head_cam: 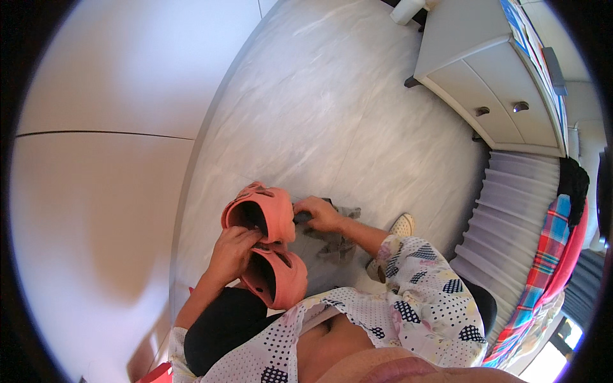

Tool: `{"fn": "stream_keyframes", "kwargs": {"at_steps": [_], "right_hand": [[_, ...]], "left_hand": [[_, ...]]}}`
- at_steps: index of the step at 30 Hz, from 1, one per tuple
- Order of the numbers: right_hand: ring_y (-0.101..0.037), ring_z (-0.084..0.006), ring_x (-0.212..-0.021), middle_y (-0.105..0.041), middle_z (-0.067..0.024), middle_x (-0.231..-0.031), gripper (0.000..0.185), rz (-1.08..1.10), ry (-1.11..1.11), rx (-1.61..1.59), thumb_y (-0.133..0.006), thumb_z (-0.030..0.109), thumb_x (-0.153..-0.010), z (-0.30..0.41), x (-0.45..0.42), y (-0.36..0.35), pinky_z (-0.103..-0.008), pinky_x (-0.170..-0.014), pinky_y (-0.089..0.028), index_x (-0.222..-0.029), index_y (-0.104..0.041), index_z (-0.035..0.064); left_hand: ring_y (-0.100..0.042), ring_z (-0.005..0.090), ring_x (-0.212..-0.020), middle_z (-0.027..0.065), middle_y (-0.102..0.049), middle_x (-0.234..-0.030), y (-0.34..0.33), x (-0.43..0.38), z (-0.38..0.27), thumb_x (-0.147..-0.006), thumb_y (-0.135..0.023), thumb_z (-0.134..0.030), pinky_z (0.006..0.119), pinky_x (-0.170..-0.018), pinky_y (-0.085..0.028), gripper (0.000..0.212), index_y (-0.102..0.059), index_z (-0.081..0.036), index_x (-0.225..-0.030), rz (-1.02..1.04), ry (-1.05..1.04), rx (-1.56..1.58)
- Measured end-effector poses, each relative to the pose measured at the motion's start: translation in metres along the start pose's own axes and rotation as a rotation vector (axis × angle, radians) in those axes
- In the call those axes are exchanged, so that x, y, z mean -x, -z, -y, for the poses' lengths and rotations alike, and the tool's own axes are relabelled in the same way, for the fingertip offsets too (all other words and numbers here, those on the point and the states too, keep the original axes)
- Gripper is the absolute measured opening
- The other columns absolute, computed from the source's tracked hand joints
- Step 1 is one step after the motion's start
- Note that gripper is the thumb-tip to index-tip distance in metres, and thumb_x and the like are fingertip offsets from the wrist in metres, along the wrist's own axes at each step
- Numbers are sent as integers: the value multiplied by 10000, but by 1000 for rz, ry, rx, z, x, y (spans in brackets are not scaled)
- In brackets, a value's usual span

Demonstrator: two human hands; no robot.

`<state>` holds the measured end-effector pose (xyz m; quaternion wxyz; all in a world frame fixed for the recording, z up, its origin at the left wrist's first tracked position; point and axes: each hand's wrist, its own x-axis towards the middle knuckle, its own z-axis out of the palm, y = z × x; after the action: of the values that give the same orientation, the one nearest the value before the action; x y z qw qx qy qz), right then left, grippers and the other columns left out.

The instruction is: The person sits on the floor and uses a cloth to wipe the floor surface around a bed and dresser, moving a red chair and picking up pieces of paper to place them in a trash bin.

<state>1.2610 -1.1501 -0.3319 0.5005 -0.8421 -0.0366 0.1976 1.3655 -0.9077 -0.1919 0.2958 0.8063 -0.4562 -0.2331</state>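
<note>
My left hand [237, 251] grips a pair of coral-pink foam clogs with dark insides, its fingers hooked into the opening of the upper clog [274, 210]. The lower clog [282, 280] hangs below it, touching it. My right hand [322, 214] is closed around a dark object [302, 217] just right of the upper clog; what it is cannot be told. Behind and below the right hand is a crumpled grey-brown cloth [340, 244] on the floor.
White cabinet panels [100, 191] run along the left. A white cabinet with two metal handles [483, 105] stands upper right, beside a pale pleated bed skirt [507, 191] and a plaid cloth [541, 258]. A cream perforated clog [403, 224] shows on the marble-patterned floor [325, 95].
</note>
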Motion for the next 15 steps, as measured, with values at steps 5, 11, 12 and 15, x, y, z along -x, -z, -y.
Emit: {"fn": "stream_keyframes", "kwargs": {"at_steps": [5,11,12,15], "right_hand": [[-534,-142,-858,-582,-44,-904,354,-391,-277,-312,-653,135,-667,-27,-13,106,-294,-779,-431,-993,-544,49],[-503,-296,-1003,-542,-138,-1065,444,-1053,-353,432,-599,295,-722,-85,-77,254,-379,-848,-389,-1081,-501,53],[-481,-300,-1030,-511,-121,-1118,523,-1071,-581,608,-607,354,-704,-88,-86,262,-406,-838,-390,-1114,-476,58],[-498,-299,-981,-530,-109,-1054,504,-1145,-537,725,-637,386,-661,-75,-119,263,-425,-781,-410,-1032,-509,70]], "left_hand": [[-505,267,-891,93,-579,-945,-4,18,5,-651,-525,-11,362,-764,-397,321,-558,-34,-970,38,-8,4],[-505,269,-884,102,-569,-936,-8,32,6,-651,-504,-6,357,-753,-403,312,-562,-27,-957,10,78,128],[-505,269,-884,102,-569,-936,-8,35,1,-651,-504,-6,357,-753,-403,312,-562,-27,-957,-23,77,128],[-505,275,-885,106,-568,-927,-9,45,-19,-643,-503,2,359,-752,-406,307,-567,-25,-942,-77,99,90]]}}
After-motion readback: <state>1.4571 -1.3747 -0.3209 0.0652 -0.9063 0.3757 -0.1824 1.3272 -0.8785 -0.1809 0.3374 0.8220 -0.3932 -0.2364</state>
